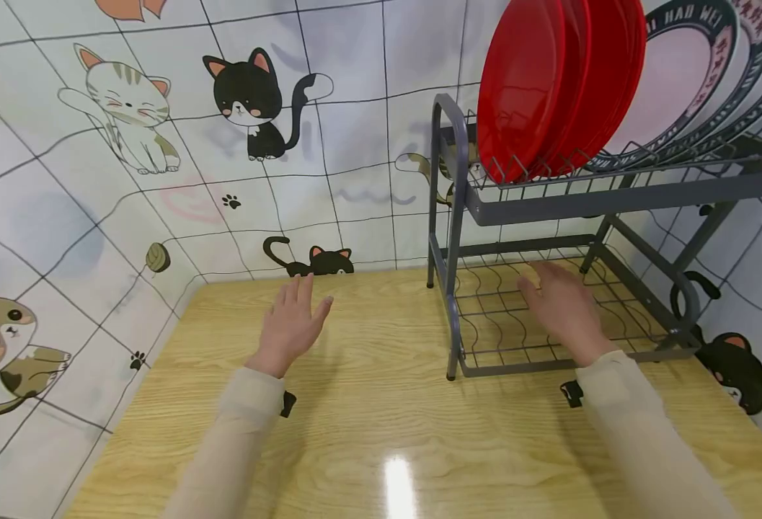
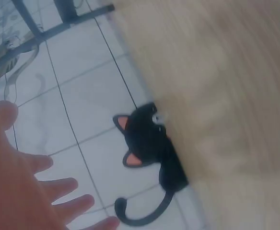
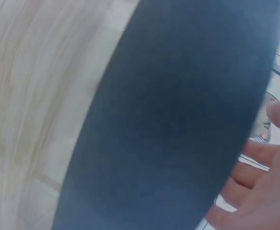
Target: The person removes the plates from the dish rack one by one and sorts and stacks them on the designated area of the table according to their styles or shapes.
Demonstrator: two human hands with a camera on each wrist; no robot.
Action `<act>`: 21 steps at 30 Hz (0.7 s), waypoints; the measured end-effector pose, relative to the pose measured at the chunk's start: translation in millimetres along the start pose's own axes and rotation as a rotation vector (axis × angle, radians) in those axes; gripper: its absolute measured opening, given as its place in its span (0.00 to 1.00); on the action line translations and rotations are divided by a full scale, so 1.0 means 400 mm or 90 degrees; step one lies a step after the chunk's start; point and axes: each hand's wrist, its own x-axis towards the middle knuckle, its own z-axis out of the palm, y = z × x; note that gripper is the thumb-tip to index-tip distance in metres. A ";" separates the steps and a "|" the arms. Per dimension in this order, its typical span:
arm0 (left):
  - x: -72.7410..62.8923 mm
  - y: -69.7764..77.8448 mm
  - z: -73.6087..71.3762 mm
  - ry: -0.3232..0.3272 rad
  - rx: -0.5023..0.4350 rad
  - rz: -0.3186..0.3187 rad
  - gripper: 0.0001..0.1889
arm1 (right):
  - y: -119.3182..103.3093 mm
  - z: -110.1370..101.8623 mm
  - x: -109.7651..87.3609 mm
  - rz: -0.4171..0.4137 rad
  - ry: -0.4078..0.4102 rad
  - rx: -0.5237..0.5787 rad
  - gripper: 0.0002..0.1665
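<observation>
My left hand (image 1: pixel 288 326) is held over the wooden tabletop, its fingers straight and thumb spread, holding nothing. In the left wrist view the fingers of that left hand (image 2: pixel 20 182) appear spread in front of the tiled wall. My right hand (image 1: pixel 564 308) reaches in over the lower wire shelf of a grey two-tier dish rack (image 1: pixel 634 200), with nothing in its grasp. Whether it touches the wires I cannot tell. A dark rack bar (image 3: pixel 169 115) fills much of the right wrist view, with the right hand (image 3: pixel 260 182) partly behind it.
Several red plates (image 1: pixel 523 94) stand on edge in the rack's upper tier. To their right are white plates (image 1: pixel 669 86) with dark patterned rims. The wooden table (image 1: pixel 381 404) meets a tiled wall (image 1: pixel 361 130) with cat drawings at the back and sides.
</observation>
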 end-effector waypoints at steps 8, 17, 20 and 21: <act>-0.007 0.074 0.079 0.043 -0.132 0.014 0.36 | -0.048 -0.020 -0.035 -0.009 0.166 0.113 0.28; -0.058 0.130 0.150 -0.094 -0.422 0.011 0.28 | -0.111 -0.051 -0.087 -0.074 0.365 0.200 0.17; -0.074 0.139 0.176 -0.165 -0.496 0.011 0.27 | -0.125 -0.065 -0.110 -0.119 0.416 0.216 0.14; -0.078 0.143 0.185 -0.180 -0.517 0.018 0.26 | -0.130 -0.069 -0.116 -0.133 0.433 0.225 0.14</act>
